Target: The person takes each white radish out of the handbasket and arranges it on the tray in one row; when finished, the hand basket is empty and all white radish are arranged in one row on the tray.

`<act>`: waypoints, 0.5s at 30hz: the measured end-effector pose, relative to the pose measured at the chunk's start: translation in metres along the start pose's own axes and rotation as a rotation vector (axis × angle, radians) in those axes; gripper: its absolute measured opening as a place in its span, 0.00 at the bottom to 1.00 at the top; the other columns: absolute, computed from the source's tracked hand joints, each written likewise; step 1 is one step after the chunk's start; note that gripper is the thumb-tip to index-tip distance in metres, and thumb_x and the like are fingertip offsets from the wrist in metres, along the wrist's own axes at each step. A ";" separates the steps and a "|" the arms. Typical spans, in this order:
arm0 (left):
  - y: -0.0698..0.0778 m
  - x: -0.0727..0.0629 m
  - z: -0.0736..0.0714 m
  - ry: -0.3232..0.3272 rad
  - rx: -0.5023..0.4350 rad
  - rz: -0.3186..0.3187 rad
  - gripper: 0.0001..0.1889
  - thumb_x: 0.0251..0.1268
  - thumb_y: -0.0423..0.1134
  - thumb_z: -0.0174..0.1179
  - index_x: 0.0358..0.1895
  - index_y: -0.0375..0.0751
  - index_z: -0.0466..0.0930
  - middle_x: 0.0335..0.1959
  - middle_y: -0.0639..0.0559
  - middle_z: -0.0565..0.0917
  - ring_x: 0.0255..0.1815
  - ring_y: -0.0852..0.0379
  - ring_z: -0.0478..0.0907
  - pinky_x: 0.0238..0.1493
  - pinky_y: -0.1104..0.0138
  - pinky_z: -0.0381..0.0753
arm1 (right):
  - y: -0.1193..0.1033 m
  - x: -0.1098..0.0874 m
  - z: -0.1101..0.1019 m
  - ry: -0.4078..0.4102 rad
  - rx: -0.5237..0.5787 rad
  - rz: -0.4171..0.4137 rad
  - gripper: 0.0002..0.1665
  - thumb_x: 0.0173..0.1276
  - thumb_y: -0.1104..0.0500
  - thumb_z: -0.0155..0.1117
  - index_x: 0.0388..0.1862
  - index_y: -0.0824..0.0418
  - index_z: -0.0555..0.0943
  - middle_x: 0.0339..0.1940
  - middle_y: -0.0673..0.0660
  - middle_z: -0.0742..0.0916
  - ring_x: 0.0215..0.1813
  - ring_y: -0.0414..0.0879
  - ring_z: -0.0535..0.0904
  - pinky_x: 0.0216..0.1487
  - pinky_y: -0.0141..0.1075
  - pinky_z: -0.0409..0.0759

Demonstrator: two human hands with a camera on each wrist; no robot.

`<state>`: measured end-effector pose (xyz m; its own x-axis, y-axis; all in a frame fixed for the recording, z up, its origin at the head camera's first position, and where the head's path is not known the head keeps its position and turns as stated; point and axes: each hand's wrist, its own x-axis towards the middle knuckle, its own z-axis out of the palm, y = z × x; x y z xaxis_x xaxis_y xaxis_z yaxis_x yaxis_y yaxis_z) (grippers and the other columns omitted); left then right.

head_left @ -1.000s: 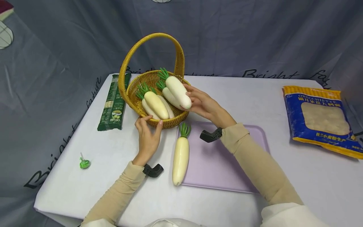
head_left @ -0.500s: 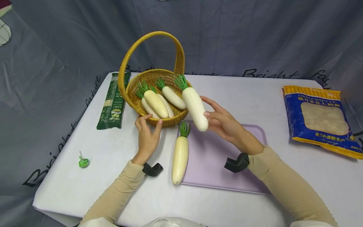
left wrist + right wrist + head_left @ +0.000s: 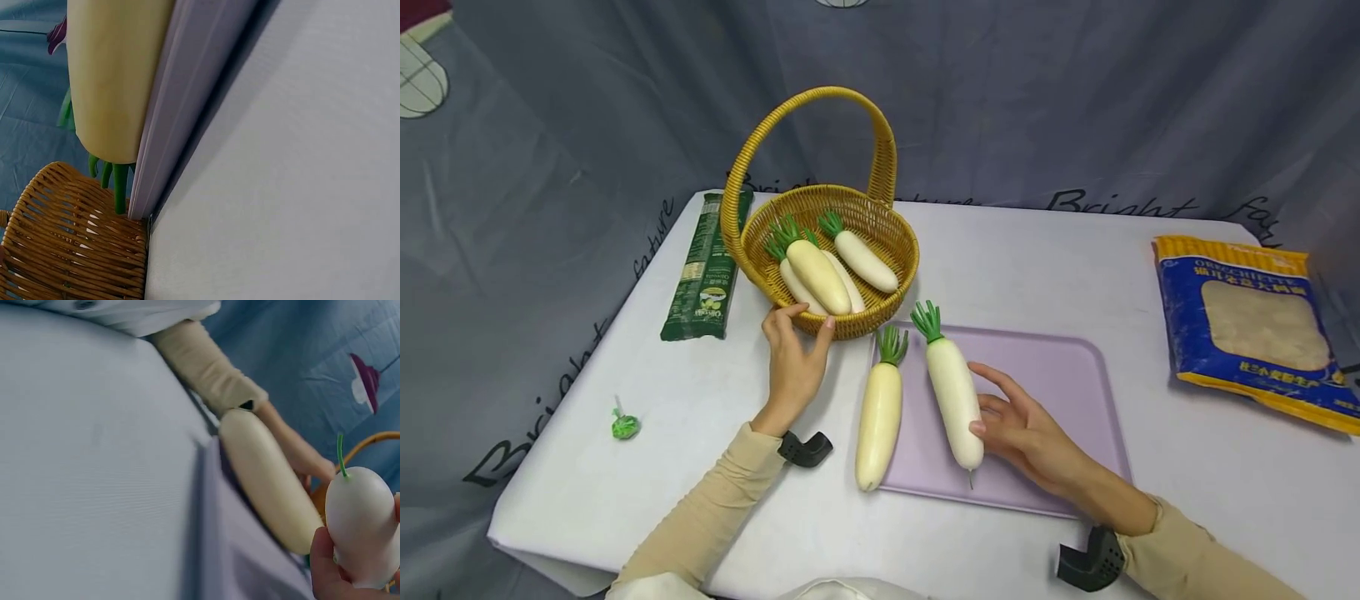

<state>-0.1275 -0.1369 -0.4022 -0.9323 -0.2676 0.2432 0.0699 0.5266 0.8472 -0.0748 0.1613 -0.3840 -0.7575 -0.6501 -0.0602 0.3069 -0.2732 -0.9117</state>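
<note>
In the head view my right hand point(image 3: 1033, 437) holds a white daikon radish point(image 3: 953, 400) with green leaf stubs, its thumb and fingers at the lower half, over the purple tray point(image 3: 1060, 400). In the right wrist view the same radish point(image 3: 359, 515) shows its rounded tip and thin green root between the fingers. My left hand point(image 3: 797, 362) holds the near rim of a wicker basket point(image 3: 904, 242), thumb and index finger at the edge. Several daikon radishes point(image 3: 820, 279) lie in the basket. A yellowish daikon point(image 3: 878, 425) lies along the tray's left edge.
A green packet point(image 3: 703, 279) lies left of the basket, and a green-wrapped lollipop point(image 3: 624, 427) is nearer the front left. A blue and yellow pasta bag point(image 3: 1255, 325) lies at the right. The basket's tall handle point(image 3: 820, 93) arches above it. Grey curtains point(image 3: 1037, 100) hang behind the table.
My right hand has carried the white daikon out of the basket, rightward and toward the front, over the tray. The left hand has stayed at the basket rim.
</note>
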 end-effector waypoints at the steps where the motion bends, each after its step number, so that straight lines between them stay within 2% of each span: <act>1: 0.000 0.000 0.000 -0.002 0.001 -0.003 0.25 0.63 0.54 0.52 0.56 0.44 0.60 0.59 0.38 0.54 0.54 0.43 0.63 0.51 0.52 0.68 | 0.004 -0.003 0.000 0.008 -0.007 0.014 0.41 0.64 0.74 0.47 0.71 0.53 0.46 0.50 0.53 0.76 0.47 0.41 0.76 0.46 0.35 0.77; 8: 0.001 -0.001 0.000 0.004 -0.001 0.004 0.24 0.63 0.54 0.51 0.56 0.43 0.60 0.58 0.38 0.54 0.57 0.45 0.61 0.54 0.52 0.66 | 0.015 -0.010 0.001 0.092 -0.114 0.110 0.39 0.64 0.68 0.53 0.71 0.55 0.50 0.51 0.55 0.76 0.48 0.40 0.77 0.48 0.35 0.77; 15: 0.001 -0.002 0.001 -0.013 -0.003 -0.004 0.24 0.64 0.54 0.50 0.56 0.44 0.59 0.58 0.39 0.53 0.58 0.45 0.61 0.55 0.52 0.65 | 0.016 -0.007 0.013 0.212 -0.278 0.164 0.42 0.59 0.63 0.63 0.69 0.56 0.55 0.54 0.61 0.73 0.49 0.40 0.78 0.47 0.31 0.77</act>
<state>-0.1262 -0.1348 -0.4019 -0.9370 -0.2593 0.2342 0.0674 0.5235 0.8493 -0.0570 0.1526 -0.3927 -0.8228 -0.4999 -0.2704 0.2877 0.0439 -0.9567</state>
